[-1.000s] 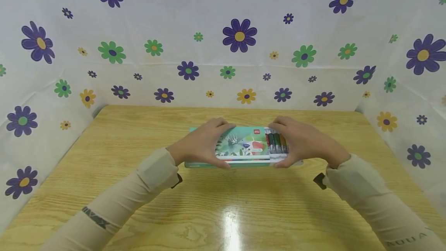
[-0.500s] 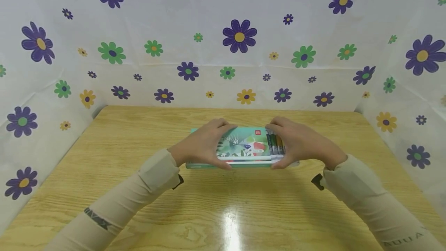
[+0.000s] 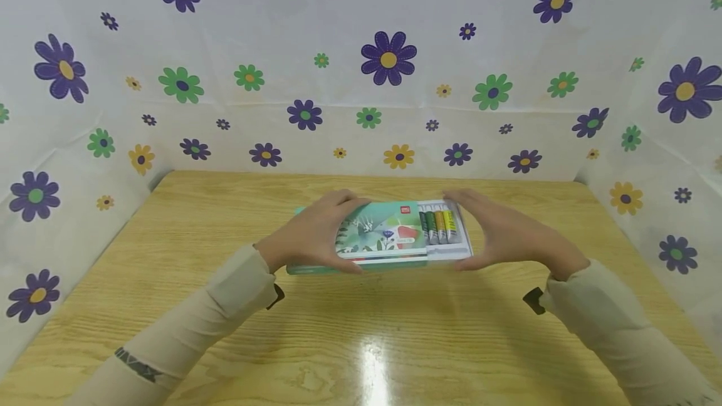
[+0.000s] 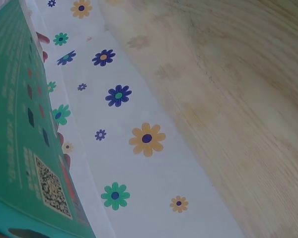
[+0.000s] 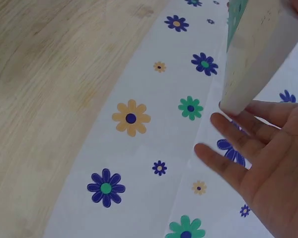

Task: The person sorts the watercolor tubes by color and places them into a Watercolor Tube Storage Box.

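A flat paint box is held level over the table, its green printed sleeve (image 3: 380,230) pushed partway off a white inner tray (image 3: 451,254). In the tray's bared right part lie several paint tubes (image 3: 439,227), dark green to yellow. My left hand (image 3: 313,230) grips the sleeve across its width, thumb on the near side and fingers on the far side. The left wrist view shows the sleeve's underside (image 4: 20,114) with a QR code. My right hand (image 3: 504,230) holds the tray's right end, thumb and fingertips at its two corners; its other fingers (image 5: 238,136) spread apart.
A wooden table (image 3: 338,343) lies below the box. White cloth (image 3: 338,17) with purple, green and yellow flowers encloses the back and both sides.
The box has shifted a little left with my left hand. My right hand has moved right along the tray to its end, leaving more of the tubes in sight.
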Available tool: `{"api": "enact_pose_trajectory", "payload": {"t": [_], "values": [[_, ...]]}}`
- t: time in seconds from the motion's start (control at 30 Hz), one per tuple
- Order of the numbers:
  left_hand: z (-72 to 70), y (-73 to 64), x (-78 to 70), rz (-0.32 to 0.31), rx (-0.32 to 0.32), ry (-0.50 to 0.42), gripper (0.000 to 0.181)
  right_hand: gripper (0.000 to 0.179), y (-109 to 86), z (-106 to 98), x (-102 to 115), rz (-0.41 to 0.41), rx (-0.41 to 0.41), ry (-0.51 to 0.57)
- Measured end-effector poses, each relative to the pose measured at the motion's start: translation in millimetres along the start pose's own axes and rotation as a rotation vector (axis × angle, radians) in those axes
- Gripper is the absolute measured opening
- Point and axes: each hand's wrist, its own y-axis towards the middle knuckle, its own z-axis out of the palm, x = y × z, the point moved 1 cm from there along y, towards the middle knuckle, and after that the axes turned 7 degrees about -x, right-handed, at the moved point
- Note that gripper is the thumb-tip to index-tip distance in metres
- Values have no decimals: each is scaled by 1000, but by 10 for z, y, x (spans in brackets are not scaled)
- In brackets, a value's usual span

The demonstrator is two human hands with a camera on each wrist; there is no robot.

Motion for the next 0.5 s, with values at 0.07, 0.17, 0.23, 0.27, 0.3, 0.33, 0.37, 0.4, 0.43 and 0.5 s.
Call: {"api": "enact_pose_trajectory", "payload": {"t": [0.07,0.17,0.23,0.27,0.3,0.33,0.37,0.4,0.43,0.5], "values": [[-16,-25,19,1,-3,-3,104,109,-28,-4,-36,-11,-17,32],[-40,-59,31,16,-4,-4,104,107,-56,-2,-65,-34,-38,80],[-53,-73,28,31,-6,-3,104,105,-67,4,-69,-50,-50,95],[-57,-78,27,37,-5,0,104,105,-71,7,-68,-57,-55,101],[-61,-82,27,41,-3,2,104,104,-75,10,-67,-62,-61,104],[-63,-83,25,44,-2,3,104,104,-78,13,-65,-65,-67,104],[-66,-84,23,47,0,3,104,103,-81,16,-63,-69,-71,103],[-67,-84,25,48,2,3,104,103,-83,19,-62,-72,-76,103],[-67,-83,26,48,5,4,105,103,-84,21,-62,-75,-80,101],[-66,-79,27,47,8,4,105,102,-82,28,-63,-79,-83,97]]}}
